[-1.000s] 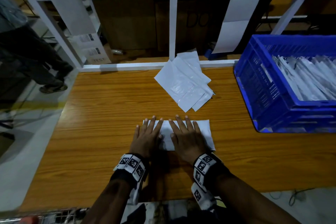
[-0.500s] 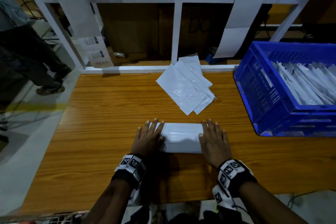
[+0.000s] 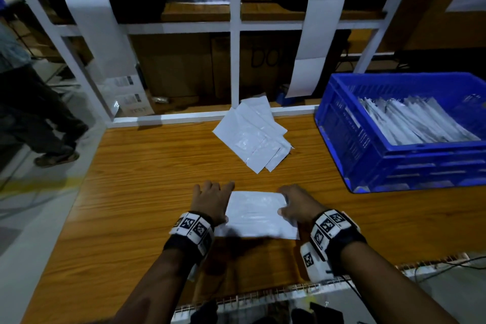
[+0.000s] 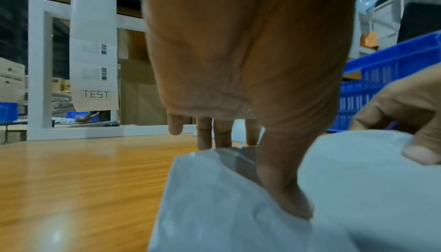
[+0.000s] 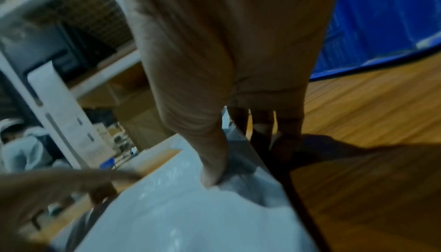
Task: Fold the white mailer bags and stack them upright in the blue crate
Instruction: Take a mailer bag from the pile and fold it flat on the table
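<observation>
A folded white mailer bag (image 3: pixel 259 214) lies on the wooden table (image 3: pixel 147 192) right in front of me, its near edge slightly raised. My left hand (image 3: pixel 210 198) holds its left end, thumb (image 4: pixel 281 190) on top and fingers reaching down behind the edge. My right hand (image 3: pixel 295 204) grips the right end, thumb (image 5: pixel 212 171) pressed into the plastic and fingers curled round the edge. A loose pile of flat mailer bags (image 3: pixel 252 137) sits at the table's far edge. To the right stands the blue crate (image 3: pixel 368 166), with several folded bags (image 3: pixel 410 123) upright inside.
A white metal frame (image 3: pixel 234 60) with hanging label strips (image 3: pixel 313 42) rises behind the table. Another person (image 3: pixel 39 113) walks on the floor to the left. Cables (image 3: pixel 447 263) trail off the table's near right edge.
Both hands lay flat together on the bag, then slid apart to its ends. Now each grips an end and the near edge has lifted. The camera has tilted up a little.
</observation>
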Tool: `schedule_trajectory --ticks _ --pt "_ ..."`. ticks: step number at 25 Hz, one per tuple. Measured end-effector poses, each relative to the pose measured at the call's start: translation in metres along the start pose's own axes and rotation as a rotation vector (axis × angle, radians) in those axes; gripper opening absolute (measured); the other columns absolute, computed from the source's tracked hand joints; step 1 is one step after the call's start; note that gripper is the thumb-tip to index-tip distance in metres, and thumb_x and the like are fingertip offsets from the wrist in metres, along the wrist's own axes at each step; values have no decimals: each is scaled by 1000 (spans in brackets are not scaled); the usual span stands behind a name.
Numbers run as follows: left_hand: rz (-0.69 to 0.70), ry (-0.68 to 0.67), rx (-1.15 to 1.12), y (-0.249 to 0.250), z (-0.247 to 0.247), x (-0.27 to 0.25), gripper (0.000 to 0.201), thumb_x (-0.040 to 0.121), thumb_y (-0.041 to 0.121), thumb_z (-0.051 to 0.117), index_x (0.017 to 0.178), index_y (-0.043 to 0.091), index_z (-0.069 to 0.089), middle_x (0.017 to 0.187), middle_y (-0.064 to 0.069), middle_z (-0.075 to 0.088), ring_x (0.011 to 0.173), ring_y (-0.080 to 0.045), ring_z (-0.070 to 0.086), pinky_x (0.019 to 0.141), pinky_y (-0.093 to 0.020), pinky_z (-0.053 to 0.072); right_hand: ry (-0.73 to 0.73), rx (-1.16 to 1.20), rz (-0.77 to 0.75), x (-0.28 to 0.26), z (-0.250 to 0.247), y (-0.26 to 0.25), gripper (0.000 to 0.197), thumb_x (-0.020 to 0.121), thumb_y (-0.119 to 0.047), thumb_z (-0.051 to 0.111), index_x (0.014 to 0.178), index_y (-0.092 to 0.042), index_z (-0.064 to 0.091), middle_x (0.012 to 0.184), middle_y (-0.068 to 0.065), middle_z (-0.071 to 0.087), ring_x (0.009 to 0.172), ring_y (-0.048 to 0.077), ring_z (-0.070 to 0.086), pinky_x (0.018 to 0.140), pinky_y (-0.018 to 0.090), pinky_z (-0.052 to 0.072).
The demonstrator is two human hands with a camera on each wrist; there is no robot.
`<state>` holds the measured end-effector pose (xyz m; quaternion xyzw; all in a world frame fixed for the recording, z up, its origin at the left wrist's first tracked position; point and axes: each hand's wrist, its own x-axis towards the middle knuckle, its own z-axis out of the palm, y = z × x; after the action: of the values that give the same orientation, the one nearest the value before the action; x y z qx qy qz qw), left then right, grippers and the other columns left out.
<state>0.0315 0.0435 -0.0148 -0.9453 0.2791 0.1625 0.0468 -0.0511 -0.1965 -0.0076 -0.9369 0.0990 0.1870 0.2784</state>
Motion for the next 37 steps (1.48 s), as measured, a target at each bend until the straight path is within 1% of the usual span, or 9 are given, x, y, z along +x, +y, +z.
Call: schedule_trajectory --ticks 5,10,13,15,17,19,23,30,37 --pt "8 221 -53 -1 -16 -21 45 81 39 78 118 23 57 116 -1 61 120 -27 49 97 -45 30 261 126 -78 -18 -11 4 33 80 -13 81 109 -19 66 104 -3 62 92 14 60 75 30 52" --pt "184 489 -197 4 -15 -36 24 71 15 73 84 21 54 91 1 58 92 -26 54 77 -39 32 590 54 -283 -35 -7 15 40 65 15 64 76 -23 57 86 -11 54 88 16 51 66 38 45" --pt "288 305 -148 8 13 -37 19 80 35 61 92 21 58 109 -1 56 107 -28 54 77 -37 27 436 -5 -278 -41 20 37 55 53 20 60 75 -30 52 89 -9 53 92 21 52 70 45 48" --pt "289 70 -173 11 27 -40 62 69 77 46 98 24 58 117 2 51 112 -21 49 79 -36 29 338 -4 -271 -48 32 47 63 51 20 59 75 -38 49 93 -10 53 96 23 55 74 44 50" --pt "223 66 -199 20 30 -42 84 65 91 27 99 21 58 115 1 53 107 -21 49 85 -38 36 314 -19 -231 -52 38 50 61 57 20 58 78 -37 53 97 -10 54 98 19 54 78 42 50" --pt "167 198 -164 34 28 -40 74 87 73 14 104 17 57 115 -4 54 108 -26 51 87 -42 38 402 -11 -198 -46 36 42 49 68 17 58 85 -29 61 100 -8 58 99 18 54 80 41 51" --pt "161 201 -226 52 45 -36 52 94 29 38 140 7 47 151 -22 41 139 -46 39 103 -54 44 452 -166 -283 -27 56 17 42 90 -5 45 127 -17 59 133 5 58 127 25 50 101 47 45" --pt "181 85 -349 47 68 -32 64 91 35 36 153 22 31 157 -16 40 137 -48 43 103 -61 44 447 -357 -87 -33 95 -1 59 96 -40 30 151 -21 40 160 4 35 149 32 28 119 53 25" --pt "24 -30 -230 28 62 -38 80 85 63 -9 160 34 -6 168 1 -11 155 -28 -8 123 -49 1 522 -458 -195 -40 93 32 57 102 -33 32 158 -23 25 166 4 17 153 33 15 119 56 21"
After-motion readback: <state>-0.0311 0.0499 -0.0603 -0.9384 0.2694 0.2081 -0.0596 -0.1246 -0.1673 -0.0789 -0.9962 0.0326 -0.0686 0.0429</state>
